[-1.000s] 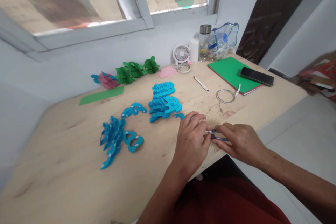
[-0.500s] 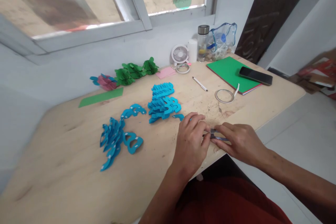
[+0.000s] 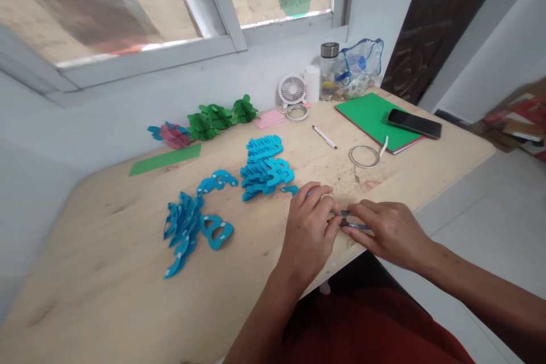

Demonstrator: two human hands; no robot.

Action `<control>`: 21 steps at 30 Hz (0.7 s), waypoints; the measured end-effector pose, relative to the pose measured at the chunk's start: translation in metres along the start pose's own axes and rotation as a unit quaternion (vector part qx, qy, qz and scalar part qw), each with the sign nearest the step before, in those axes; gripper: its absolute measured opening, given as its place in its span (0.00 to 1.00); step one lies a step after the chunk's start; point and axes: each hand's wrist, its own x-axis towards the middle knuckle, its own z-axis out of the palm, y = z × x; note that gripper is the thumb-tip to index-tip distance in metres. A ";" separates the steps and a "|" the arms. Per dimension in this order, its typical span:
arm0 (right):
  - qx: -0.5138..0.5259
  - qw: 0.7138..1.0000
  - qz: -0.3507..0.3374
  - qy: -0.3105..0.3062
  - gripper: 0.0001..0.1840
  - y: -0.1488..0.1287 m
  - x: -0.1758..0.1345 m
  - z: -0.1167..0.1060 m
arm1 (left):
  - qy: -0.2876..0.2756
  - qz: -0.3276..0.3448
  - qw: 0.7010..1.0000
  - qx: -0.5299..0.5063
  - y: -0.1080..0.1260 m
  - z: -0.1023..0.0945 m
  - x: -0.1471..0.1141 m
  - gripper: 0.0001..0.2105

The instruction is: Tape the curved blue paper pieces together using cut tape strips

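Near the front edge of the wooden table, my right hand (image 3: 386, 230) is closed on small thread snips (image 3: 357, 226), as they look, with two slim dark metal arms. Their tips point left toward my left hand (image 3: 307, 227). That hand is curled, thumb and fingers drawn together at the tips of the snips; whatever it pinches is hidden. Just beyond its knuckles lies a small blue paper piece (image 3: 290, 189). Farther left are a stack of folded blue paper cut-outs (image 3: 267, 173) and looser blue cut-outs with white tabs (image 3: 183, 224).
A ring of tape (image 3: 364, 156), a white pen (image 3: 324, 136) and a phone (image 3: 413, 124) on a green folder (image 3: 369, 116) lie beyond my hands. Along the wall stand green paper flowers (image 3: 215, 116), a small fan (image 3: 292, 90) and a bottle (image 3: 328, 71).
The snips have shifted very slightly left between my hands. Both hands stay in nearly the same place, and the things on the table have not moved.
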 end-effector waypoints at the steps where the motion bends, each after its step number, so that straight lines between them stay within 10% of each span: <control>1: 0.002 1.000 0.001 -0.002 0.16 0.000 0.000 0.000 | -0.003 0.004 1.000 0.003 0.000 0.000 0.000 0.06; 15: 0.011 1.000 0.022 -0.003 0.16 0.002 -0.004 0.004 | 0.016 -0.059 0.993 -0.105 -0.005 -0.004 -0.004 0.04; 21: 0.024 0.998 0.049 -0.007 0.15 0.009 -0.008 0.010 | 0.064 -0.202 0.915 -0.344 -0.014 0.004 -0.009 0.03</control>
